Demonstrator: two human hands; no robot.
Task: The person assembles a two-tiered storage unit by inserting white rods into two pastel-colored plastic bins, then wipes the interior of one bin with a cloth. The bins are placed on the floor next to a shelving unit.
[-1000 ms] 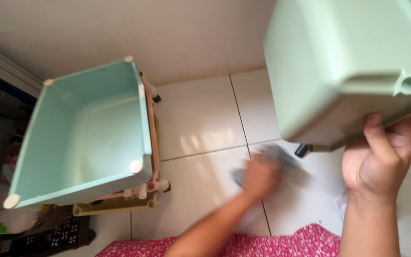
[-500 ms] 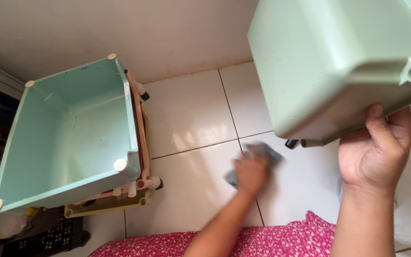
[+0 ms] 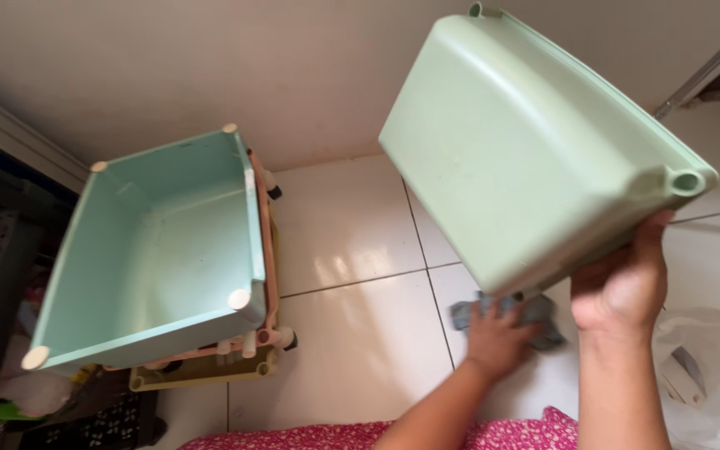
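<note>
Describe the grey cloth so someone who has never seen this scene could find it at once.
On the white tiled floor, look under the pale green bin held up by the right hand. The grey cloth lies crumpled beneath the left hand, the only dark, soft thing on the tiles.

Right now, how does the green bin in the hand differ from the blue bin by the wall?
The pale green bin is lifted and tilted, gripped at its rim by the right hand; the light blue bin rests stacked on other trays. The green bin shows its underside, the blue bin its open inside. Both are rectangular plastic bins with round corner sockets.
</note>
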